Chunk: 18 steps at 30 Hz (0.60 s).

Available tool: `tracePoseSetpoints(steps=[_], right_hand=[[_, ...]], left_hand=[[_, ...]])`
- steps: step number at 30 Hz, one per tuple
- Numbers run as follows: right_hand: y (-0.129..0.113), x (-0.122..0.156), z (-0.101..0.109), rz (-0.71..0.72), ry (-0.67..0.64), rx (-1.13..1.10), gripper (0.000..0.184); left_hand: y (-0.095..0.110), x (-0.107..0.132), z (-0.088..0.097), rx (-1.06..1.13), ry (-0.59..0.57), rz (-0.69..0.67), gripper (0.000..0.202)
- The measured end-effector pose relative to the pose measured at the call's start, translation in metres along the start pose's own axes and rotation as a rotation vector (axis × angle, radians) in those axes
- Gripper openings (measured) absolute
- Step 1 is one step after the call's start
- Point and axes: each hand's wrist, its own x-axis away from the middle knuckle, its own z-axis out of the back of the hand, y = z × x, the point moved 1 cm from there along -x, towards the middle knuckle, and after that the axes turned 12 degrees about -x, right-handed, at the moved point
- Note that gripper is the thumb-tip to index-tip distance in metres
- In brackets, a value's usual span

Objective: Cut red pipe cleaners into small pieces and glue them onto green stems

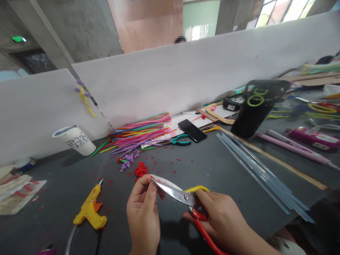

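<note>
In my right hand (220,212) is a pair of scissors (176,194) with red and yellow handles, its blades pointing left. My left hand (145,207) is closed in a pinch at the blade tips. A trace of red shows there between fingertips and blades, mostly hidden by the fingers. Just beyond the left hand lies a pile of small red fuzzy pieces (140,169), with red scraps scattered round it. Small purple pieces (128,162) lie behind that pile, in front of a bundle of coloured pipe cleaners (143,132).
A yellow glue gun (91,209) lies at left, a white cup (75,140) behind it. Teal-handled pliers (180,140) and a phone (191,130) lie beyond my hands. Clear glue sticks (260,170) and a black upright container (255,113) are at right. A white partition (159,78) stands behind.
</note>
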Motion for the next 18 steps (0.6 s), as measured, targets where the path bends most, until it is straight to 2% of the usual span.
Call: tracePoseSetpoints(steps=[9, 15, 18], right_hand=[[0.002, 0.0, -0.002, -0.032, -0.034, -0.028, 0.043], [0.001, -0.005, 0.002, -0.281, -0.182, -0.189, 0.037], [-0.001, -0.009, 0.008, -0.31, -0.192, -0.172, 0.033]], left_hand=[[0.002, 0.001, -0.001, 0.016, 0.002, 0.002, 0.012], [0.002, 0.001, -0.002, -0.016, -0.035, 0.01, 0.008], [0.001, 0.0, -0.002, -0.045, -0.057, -0.009, 0.007]])
